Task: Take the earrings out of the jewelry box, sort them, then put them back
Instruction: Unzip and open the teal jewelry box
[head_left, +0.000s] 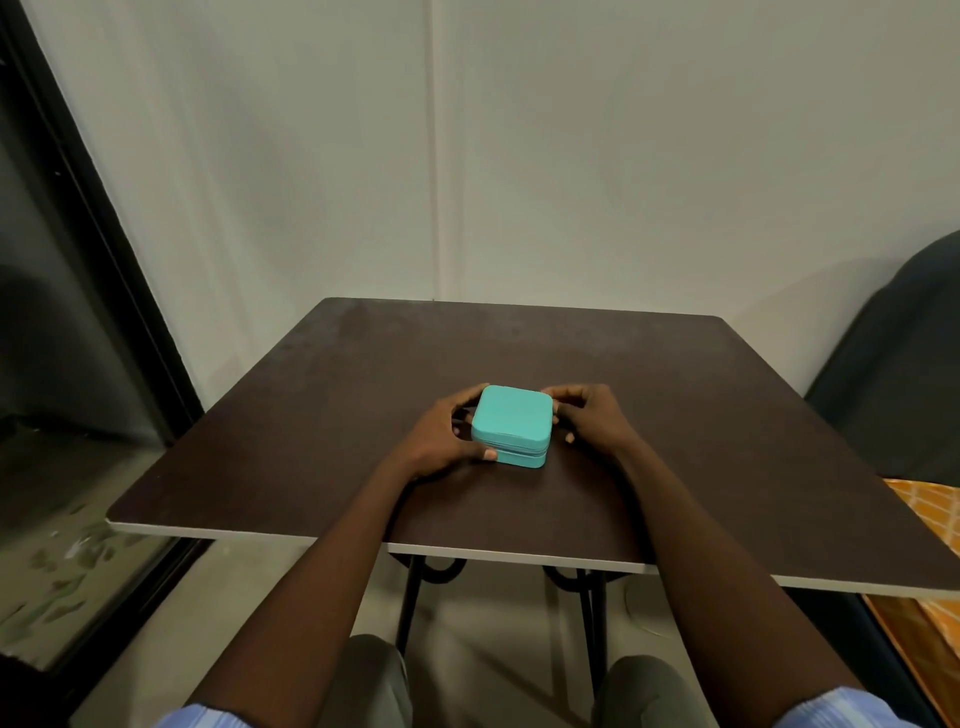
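Left hand (441, 436): at the box's 9 o'clock side, fingers curled round the far-left corner and the thumb pressed on the near-left edge by the seam; it grips the box and steadies it.
Jewelry box (511, 425): closed, teal, square with rounded corners, flat on the dark table (311, 415) a little nearer than its middle. A zip seam runs round the side wall.
Handling, as a judgement: probably light and fairly stiff, with a matte, faintly textured cover that should not slip. The earrings inside are hidden, likely tiny and easily scattered, so keep the base flat.
Where to hold: base clamped at 9 o'clock, zip pull worked from the 3 o'clock side.
Right hand (587, 415): at 3 o'clock, fingers curled against the box's right wall, seemingly pinching at the seam; the zip pull itself cannot be made out.
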